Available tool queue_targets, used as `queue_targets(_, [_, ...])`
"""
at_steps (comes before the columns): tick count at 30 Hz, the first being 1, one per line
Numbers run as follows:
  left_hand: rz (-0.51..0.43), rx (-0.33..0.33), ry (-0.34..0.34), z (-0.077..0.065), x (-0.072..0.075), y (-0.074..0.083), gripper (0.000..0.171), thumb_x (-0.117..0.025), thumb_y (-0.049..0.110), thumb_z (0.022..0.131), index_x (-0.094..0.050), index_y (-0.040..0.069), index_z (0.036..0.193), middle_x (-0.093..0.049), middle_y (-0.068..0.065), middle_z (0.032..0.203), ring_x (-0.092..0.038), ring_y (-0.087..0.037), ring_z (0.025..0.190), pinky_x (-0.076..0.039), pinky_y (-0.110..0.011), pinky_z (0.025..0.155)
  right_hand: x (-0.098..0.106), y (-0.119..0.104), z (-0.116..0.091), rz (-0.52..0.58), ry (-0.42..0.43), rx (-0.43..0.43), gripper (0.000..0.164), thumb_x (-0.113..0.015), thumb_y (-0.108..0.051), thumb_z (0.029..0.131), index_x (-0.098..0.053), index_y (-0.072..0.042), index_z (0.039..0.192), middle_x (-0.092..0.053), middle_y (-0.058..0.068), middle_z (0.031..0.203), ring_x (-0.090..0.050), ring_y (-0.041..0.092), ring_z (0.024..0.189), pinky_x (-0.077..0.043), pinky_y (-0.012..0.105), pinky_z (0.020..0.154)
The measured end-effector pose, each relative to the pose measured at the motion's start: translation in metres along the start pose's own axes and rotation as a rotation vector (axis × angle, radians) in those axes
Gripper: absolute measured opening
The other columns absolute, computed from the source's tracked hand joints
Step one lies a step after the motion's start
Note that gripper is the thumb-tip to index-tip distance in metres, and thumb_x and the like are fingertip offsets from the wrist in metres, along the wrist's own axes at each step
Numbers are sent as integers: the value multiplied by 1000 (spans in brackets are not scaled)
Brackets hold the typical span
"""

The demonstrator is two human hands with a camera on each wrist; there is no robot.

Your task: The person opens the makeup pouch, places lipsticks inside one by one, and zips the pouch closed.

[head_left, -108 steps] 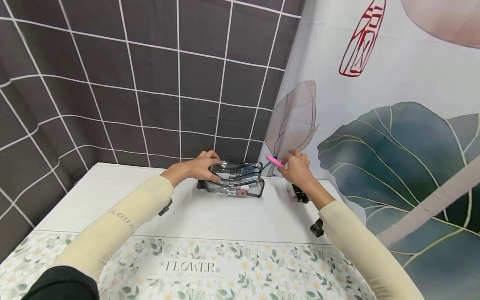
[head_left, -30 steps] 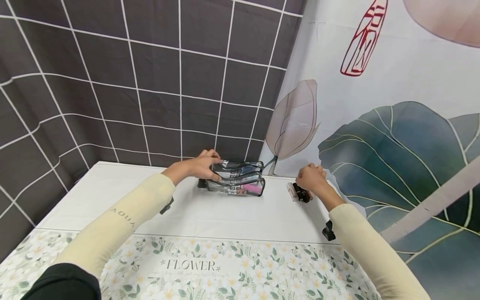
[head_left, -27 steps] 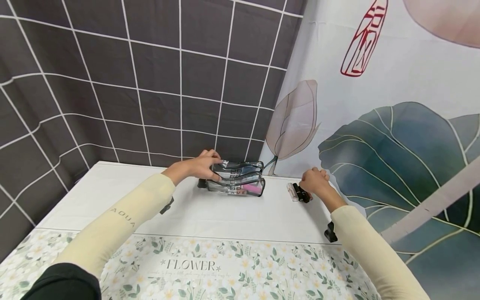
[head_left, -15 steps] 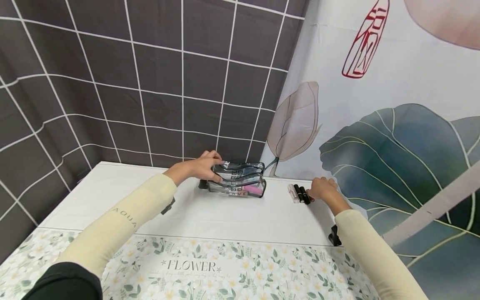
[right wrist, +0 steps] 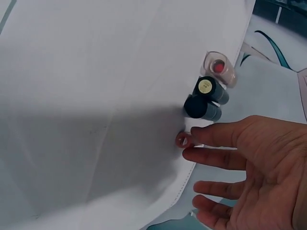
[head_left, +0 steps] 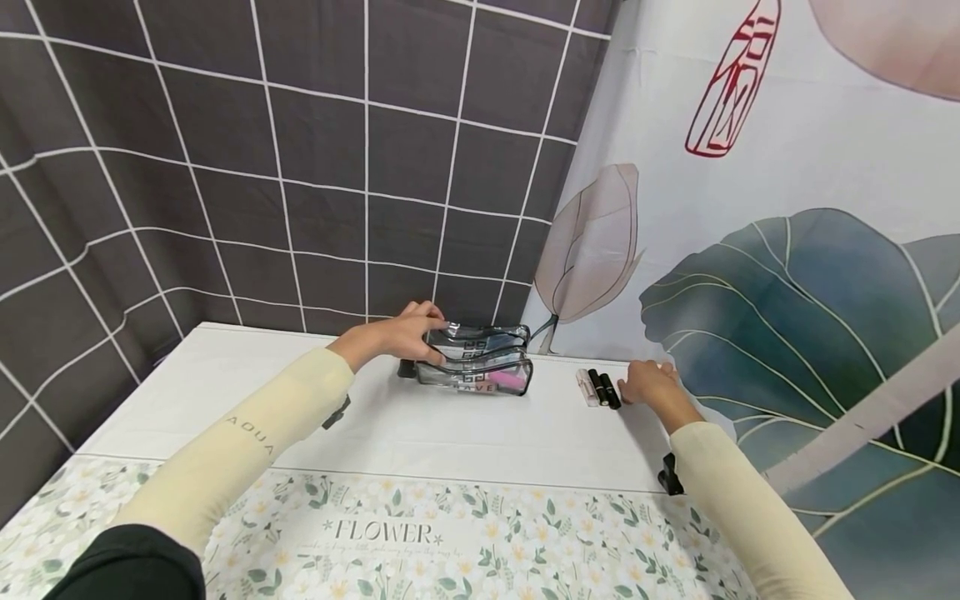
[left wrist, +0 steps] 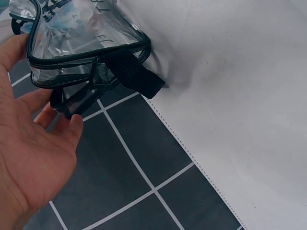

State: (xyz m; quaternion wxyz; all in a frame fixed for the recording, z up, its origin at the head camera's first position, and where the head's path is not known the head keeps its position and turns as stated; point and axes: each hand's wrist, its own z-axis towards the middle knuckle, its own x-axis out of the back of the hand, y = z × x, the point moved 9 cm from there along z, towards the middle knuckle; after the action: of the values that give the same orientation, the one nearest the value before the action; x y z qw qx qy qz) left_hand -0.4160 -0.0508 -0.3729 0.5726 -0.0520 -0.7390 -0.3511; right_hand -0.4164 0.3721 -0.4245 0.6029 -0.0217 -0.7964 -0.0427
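Observation:
My left hand (head_left: 408, 332) grips the left end of a clear, black-trimmed cosmetic bag (head_left: 474, 376); in the left wrist view the fingers curl round its edge, beside a black strap (left wrist: 134, 72). A bright pink item (head_left: 507, 381) shows through the bag's front. At the right, my right hand (right wrist: 264, 167) pinches a small red-ended lipstick tube (right wrist: 182, 140) between thumb and fingertip, low over the table. Just beside it lie two black lipstick tubes (right wrist: 195, 106) and a clear-cased lipstick (right wrist: 219, 69), side by side in a row.
The white table (head_left: 450, 442) has a flower-patterned mat (head_left: 390, 550) along its front. A dark gridded cloth (head_left: 315, 142) hangs behind the bag, and a leaf-printed cloth (head_left: 772, 308) at the right, close to my right hand.
The pink item left my right hand and is now inside the bag. My right hand moved right and down to the lipsticks and took hold of the red-ended tube. My left hand stayed put.

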Motion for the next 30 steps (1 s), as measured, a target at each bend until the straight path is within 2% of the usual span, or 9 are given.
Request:
queue_targets(3, [-8, -4, 1, 0, 1, 0, 86, -76, 37, 99, -47, -2, 170, -38, -19, 171, -33, -38, 155, -38, -62, 132, -2, 1, 0, 5, 1, -17, 40, -54, -22, 112, -71, 13, 120, -67, 39, 132, -50, 56, 123, -39, 73, 119])
queue_targets(7, [-17, -7, -3, 0, 1, 1, 85, -76, 37, 100, -46, -2, 170, -38, -19, 171, -33, -38, 154, -38, -62, 131, -3, 1, -2, 21, 4, -30, 38, -53, -19, 110, -70, 14, 119, -66, 40, 132, -50, 56, 122, -39, 73, 118])
queue_targets(11, [-27, -6, -9, -1, 1, 3, 85, -75, 36, 100, -46, -1, 170, -37, -19, 172, -32, -38, 154, -38, -62, 131, -4, -1, -2, 26, 1, -30, 40, -52, -19, 111, -69, 15, 124, -63, 42, 137, -50, 57, 126, -40, 72, 117])
queue_targets(15, [-25, -4, -9, -1, 1, 1, 84, -76, 36, 101, -46, -1, 170, -37, -18, 172, -32, -38, 155, -37, -61, 132, -2, -4, -2, 48, 16, -22, 41, -52, -24, 115, -69, 13, 121, -58, 45, 139, -48, 60, 130, -41, 73, 116])
queue_targets(23, [-14, -1, -4, 0, 1, 0, 85, -77, 36, 100, -46, -2, 170, -38, -19, 172, -32, -39, 156, -37, -61, 132, 19, -14, -5, 112, 113, 33, 47, -55, -31, 116, -69, 14, 121, -54, 48, 139, -52, 67, 130, -50, 75, 107])
queue_targets(26, [-12, -2, -6, 0, 1, 0, 86, -77, 36, 100, -46, -2, 170, -38, -19, 172, -32, -39, 156, -37, -61, 132, 30, -24, -6, 111, 151, 86, 50, -55, -31, 117, -71, 16, 109, -56, 48, 138, -54, 67, 130, -50, 75, 109])
queue_targets(30, [-20, -10, -7, 1, 1, 0, 85, -76, 37, 100, -46, -2, 170, -37, -19, 171, -32, -38, 155, -38, -62, 132, 47, -43, -11, 106, 206, 153, 53, -57, -32, 117, -74, 10, 89, -61, 47, 134, -56, 65, 132, -47, 77, 114])
